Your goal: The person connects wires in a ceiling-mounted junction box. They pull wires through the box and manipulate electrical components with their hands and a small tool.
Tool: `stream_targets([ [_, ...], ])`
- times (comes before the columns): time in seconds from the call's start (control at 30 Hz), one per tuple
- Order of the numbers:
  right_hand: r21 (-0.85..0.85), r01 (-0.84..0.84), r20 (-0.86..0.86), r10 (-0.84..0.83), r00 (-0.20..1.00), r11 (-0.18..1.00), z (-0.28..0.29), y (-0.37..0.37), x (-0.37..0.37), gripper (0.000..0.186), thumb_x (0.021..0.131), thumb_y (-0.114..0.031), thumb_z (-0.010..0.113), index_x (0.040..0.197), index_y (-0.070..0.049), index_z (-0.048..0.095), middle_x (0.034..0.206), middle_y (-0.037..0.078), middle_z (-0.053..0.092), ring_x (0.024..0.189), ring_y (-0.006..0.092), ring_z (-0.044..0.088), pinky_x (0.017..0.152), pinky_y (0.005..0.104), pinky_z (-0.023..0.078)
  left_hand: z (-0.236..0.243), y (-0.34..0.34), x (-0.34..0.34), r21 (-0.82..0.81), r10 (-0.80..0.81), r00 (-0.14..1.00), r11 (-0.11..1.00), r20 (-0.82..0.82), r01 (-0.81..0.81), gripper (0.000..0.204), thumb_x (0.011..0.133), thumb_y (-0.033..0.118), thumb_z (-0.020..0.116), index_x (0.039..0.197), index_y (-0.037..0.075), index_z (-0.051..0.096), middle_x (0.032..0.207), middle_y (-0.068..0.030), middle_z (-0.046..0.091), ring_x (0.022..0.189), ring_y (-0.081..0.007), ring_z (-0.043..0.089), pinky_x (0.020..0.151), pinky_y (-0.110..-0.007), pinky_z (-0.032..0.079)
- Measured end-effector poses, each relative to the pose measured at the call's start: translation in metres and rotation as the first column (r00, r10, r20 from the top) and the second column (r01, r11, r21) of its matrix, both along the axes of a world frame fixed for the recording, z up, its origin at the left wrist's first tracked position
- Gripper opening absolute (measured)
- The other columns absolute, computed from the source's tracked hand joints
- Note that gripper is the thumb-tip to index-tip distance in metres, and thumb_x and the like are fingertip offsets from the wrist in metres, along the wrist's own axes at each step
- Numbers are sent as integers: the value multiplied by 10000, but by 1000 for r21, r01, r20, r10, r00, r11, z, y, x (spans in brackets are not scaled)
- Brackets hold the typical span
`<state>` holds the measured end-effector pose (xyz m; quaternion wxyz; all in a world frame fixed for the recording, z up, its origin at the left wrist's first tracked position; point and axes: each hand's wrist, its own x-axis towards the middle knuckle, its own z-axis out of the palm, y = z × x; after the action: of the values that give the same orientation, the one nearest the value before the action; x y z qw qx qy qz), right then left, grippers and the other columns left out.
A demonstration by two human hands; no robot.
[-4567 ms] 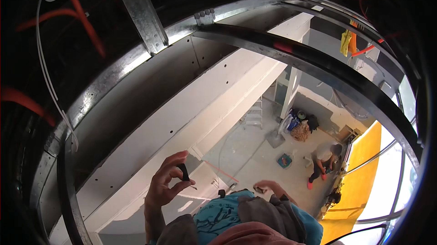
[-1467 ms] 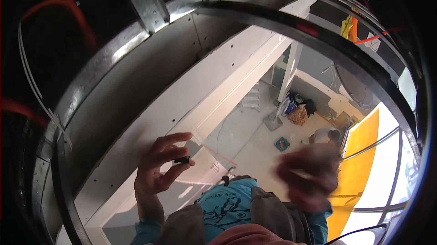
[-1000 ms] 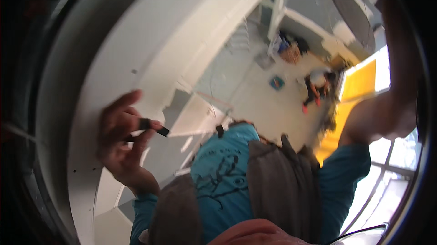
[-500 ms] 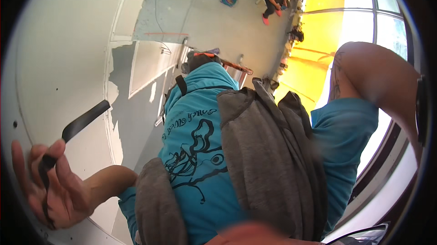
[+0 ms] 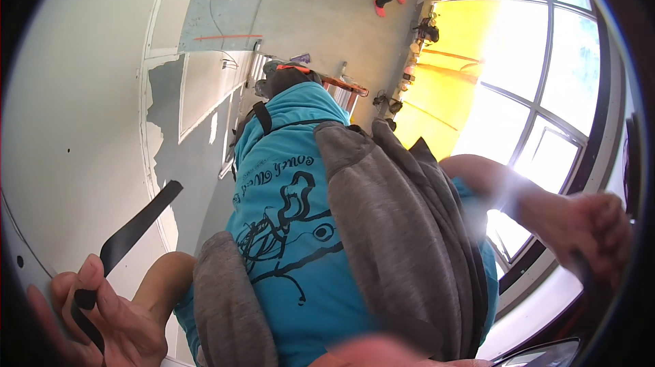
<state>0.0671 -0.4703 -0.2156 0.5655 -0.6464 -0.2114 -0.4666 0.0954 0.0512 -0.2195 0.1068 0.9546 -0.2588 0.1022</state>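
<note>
Black strip [image 5: 140, 228] we pinch with left hand [image 5: 121, 319], left of shirt [image 5: 290, 230], perhaps freeing its end; right hand [image 5: 593, 230] curls, contents unclear.

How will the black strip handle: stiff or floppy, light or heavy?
The black strip probably flexes, since it bends within the left hand, yet seems hardly limp: its free end juts out nearly straight. Likely light, as it looks thin.

A flat black strip [image 5: 140, 226] bends; its free end slants up right.
</note>
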Motion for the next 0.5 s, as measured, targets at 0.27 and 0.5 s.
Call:
stream_targets([
  [0.27,951,-122,-131,725,677,285,-222,41,3,129,1046,-219,542,1100,-102,550,1013,6,588,667,100,533,626,266,431,-23,-10,6,-237,-41,983,968,181,84,307,941,-177,524,1167,-334,387,1253,-521,472,809,-367,670,703,-458,571],
  [0.5,793,70,-574,703,420,605,-357,52,17,324,1113,-331,414,1206,-49,545,951,130,686,493,91,520,430,223,360,-35,-32,12,-312,-51,941,936,336,162,354,916,-176,592,1184,-313,408,1155,-536,513,703,-381,687,590,-411,589],
])
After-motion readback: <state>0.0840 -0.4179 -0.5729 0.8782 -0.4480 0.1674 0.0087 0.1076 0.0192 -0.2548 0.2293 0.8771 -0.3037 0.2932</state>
